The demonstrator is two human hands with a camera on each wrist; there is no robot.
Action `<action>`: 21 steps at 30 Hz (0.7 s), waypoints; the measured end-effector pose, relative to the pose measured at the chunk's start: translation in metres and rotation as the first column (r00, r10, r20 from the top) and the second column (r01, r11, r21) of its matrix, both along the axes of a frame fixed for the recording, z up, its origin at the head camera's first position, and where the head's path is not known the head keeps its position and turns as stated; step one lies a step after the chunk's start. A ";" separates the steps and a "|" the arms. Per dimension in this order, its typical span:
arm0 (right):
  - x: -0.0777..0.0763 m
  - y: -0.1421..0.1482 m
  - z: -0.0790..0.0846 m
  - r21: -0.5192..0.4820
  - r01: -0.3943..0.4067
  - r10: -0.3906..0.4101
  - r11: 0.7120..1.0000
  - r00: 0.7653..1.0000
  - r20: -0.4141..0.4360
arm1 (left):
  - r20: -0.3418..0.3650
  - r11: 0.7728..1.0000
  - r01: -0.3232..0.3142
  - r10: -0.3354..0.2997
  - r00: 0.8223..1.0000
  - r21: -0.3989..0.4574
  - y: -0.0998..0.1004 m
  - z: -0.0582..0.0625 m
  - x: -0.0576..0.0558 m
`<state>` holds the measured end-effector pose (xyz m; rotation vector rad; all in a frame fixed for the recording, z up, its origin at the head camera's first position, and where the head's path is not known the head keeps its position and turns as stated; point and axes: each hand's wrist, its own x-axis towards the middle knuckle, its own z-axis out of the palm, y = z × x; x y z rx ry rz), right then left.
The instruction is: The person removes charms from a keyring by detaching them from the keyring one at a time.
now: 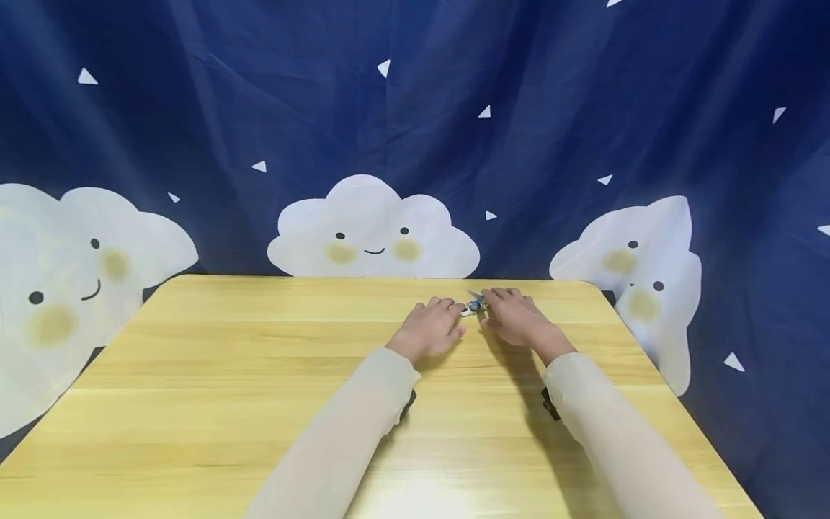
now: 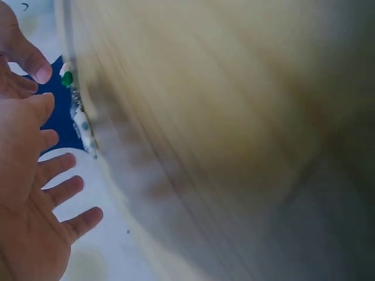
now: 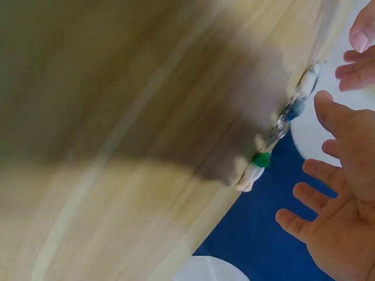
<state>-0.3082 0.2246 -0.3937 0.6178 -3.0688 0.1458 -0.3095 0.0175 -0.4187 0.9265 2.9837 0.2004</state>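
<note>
Toward the far side of the table, a small cluster of little things [image 1: 474,306] lies between my two hands. Its parts look white, blue and shiny silver, with a green piece [image 3: 262,159] toward the right-hand end; their kind is too small and blurred to make out. My left hand [image 1: 428,328] is just left of the cluster, fingers spread and fairly straight. On the other side, my right hand [image 1: 515,317] hovers with loosely extended fingers, its fingertips close to the cluster. In the right wrist view a blue piece [image 3: 296,109] sits beside a white piece [image 3: 309,79].
The wooden table [image 1: 259,404] has its far edge just beyond my hands. Behind it hangs a dark blue curtain [image 1: 428,137] printed with smiling white clouds and small triangles. Both forearms stretch across the table in light sleeves [image 1: 350,425].
</note>
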 end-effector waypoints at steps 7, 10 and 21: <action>-0.015 0.007 -0.002 0.022 0.024 -0.025 0.999 0.997 0.068 | 0.061 0.997 -0.041 0.037 0.997 0.065 0.018 -0.002 -0.014; -0.021 0.013 -0.006 0.014 0.032 -0.033 0.999 0.997 0.065 | 0.093 0.997 -0.058 0.052 0.994 0.058 0.024 -0.002 -0.017; -0.037 0.035 -0.027 -0.041 0.047 -0.047 0.998 0.999 -0.011 | 0.034 0.995 -0.084 0.082 0.996 0.049 0.044 -0.016 -0.037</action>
